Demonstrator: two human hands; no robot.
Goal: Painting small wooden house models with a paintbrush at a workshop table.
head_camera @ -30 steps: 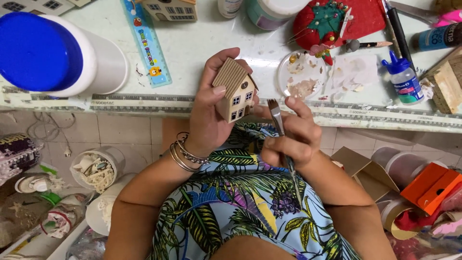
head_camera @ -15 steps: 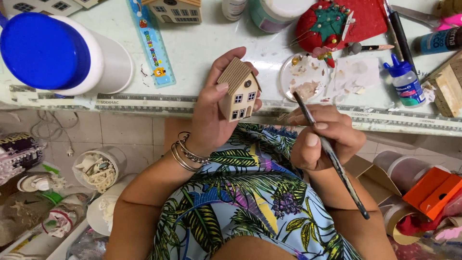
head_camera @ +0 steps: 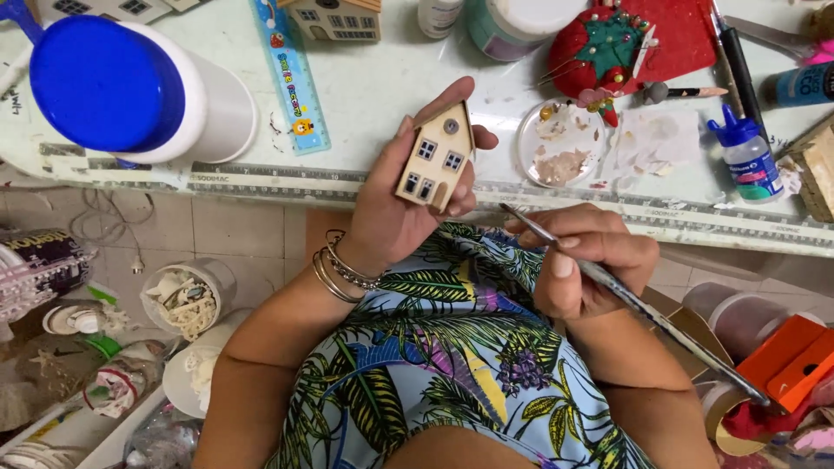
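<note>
House [head_camera: 437, 161], small, cream with tiny windows, sits gripped in the left hand [head_camera: 395, 204]. Right hand [head_camera: 584, 260] pinches a brush [head_camera: 625, 300]. Dish [head_camera: 561, 143] holds beige paint.

small wooden house [head_camera: 437, 158] and thin paintbrush [head_camera: 625, 298], both held over the table edge

the house is cream-coloured with a tan pitched roof, four small dark windows in two rows and a round grey dot under the gable; it sits tilted in the left hand [head_camera: 395, 204], window side up, gable pointing toward the table. the paintbrush is long and slim with a dark handle and metal ferrule, gripped in the right hand [head_camera: 584, 260]; it slants from its tip just right of the house down to the lower right.
</note>
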